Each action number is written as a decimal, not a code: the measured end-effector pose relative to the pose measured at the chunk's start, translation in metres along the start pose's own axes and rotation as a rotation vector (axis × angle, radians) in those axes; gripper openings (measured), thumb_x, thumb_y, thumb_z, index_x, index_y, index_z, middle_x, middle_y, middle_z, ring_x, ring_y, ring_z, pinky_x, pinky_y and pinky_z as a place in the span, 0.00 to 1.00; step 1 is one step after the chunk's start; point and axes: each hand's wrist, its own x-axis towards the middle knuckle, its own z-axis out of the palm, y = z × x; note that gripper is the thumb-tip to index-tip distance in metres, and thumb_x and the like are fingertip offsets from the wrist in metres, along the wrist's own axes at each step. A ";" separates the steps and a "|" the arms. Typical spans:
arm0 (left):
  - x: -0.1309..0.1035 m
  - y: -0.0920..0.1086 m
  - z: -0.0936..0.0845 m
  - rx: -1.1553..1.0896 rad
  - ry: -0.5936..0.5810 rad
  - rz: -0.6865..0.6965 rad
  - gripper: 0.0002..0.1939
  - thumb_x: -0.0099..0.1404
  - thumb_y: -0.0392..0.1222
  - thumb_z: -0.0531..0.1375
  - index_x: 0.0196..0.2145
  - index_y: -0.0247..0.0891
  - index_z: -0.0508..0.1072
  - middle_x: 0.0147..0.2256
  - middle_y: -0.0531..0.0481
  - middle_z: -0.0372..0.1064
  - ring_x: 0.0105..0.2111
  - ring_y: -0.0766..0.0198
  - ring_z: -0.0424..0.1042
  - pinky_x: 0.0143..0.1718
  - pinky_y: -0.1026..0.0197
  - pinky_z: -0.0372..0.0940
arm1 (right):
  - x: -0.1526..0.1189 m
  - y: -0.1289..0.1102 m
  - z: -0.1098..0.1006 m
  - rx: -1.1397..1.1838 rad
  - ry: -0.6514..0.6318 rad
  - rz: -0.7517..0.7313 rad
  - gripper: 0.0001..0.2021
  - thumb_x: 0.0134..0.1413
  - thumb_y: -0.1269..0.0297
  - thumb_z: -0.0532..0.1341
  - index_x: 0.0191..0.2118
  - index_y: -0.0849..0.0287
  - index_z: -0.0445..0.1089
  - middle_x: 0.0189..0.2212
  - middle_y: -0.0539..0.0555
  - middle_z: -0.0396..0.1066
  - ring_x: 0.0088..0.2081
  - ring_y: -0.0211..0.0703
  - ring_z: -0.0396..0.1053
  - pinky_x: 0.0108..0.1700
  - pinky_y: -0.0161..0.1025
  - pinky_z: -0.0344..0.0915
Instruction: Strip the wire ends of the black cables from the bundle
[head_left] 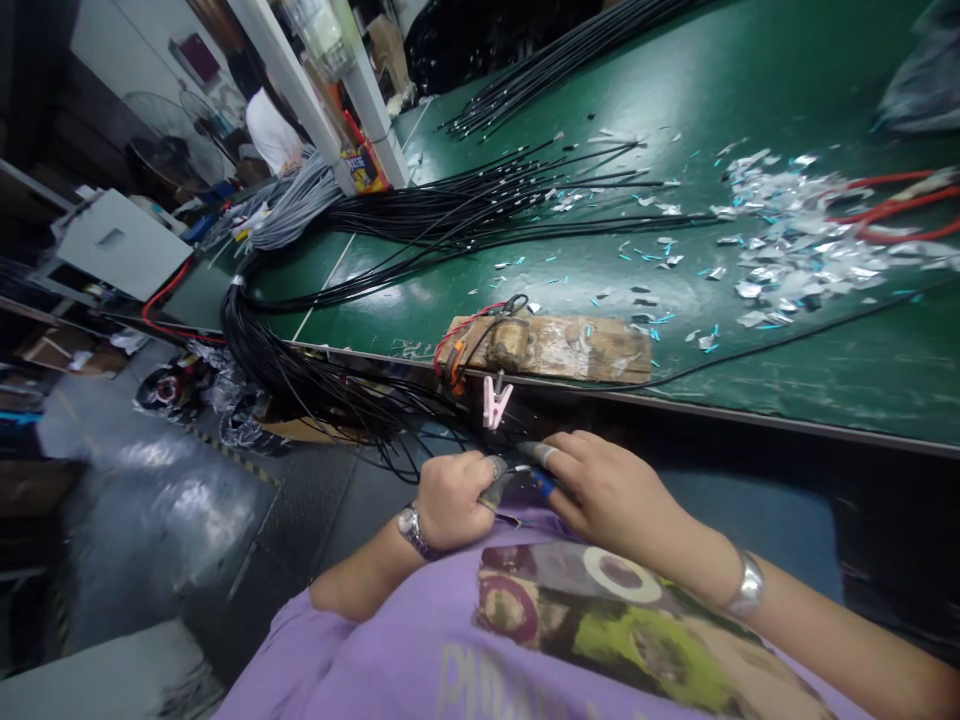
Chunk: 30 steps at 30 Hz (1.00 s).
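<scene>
Low in front of the purple shirt, my left hand (455, 498), with a watch on its wrist, is closed on the end of a black cable. Its thumb and finger wear grey coverings. My right hand (592, 484) is beside it, fingers bent together at the white cable tip (519, 468); a blue covering shows on one finger. Whether it grips the tip is too small to tell. Just beyond the hands, a pink clothespin (496, 402) hangs at the table edge by a wooden block (589, 349) with red and black wires.
Black cable bundles (420, 215) lie across the green table (795, 385) and hang over its edge at the left. Foil and blue scraps (795, 240) are heaped at the right near a red cord (900, 215). A person in white (271, 132) is far back.
</scene>
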 end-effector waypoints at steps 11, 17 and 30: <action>-0.002 -0.007 0.001 -0.177 -0.065 -0.109 0.11 0.62 0.40 0.53 0.28 0.37 0.73 0.22 0.49 0.70 0.23 0.66 0.68 0.26 0.65 0.60 | -0.004 0.009 0.003 0.257 0.075 0.076 0.11 0.54 0.66 0.55 0.41 0.60 0.69 0.33 0.58 0.72 0.34 0.47 0.68 0.36 0.41 0.65; 0.000 -0.011 0.001 -0.314 -0.145 -0.200 0.09 0.61 0.40 0.55 0.28 0.38 0.73 0.25 0.49 0.72 0.25 0.65 0.70 0.28 0.65 0.61 | 0.003 0.008 0.004 0.537 -0.006 0.128 0.09 0.42 0.75 0.53 0.30 0.59 0.67 0.27 0.54 0.68 0.30 0.43 0.65 0.33 0.38 0.62; 0.002 -0.019 0.009 -0.878 -0.257 -0.501 0.13 0.62 0.48 0.55 0.25 0.36 0.67 0.19 0.55 0.63 0.20 0.71 0.60 0.24 0.68 0.57 | 0.017 0.007 0.025 1.111 -0.081 0.579 0.22 0.50 0.41 0.52 0.22 0.56 0.59 0.16 0.45 0.56 0.20 0.35 0.53 0.22 0.35 0.54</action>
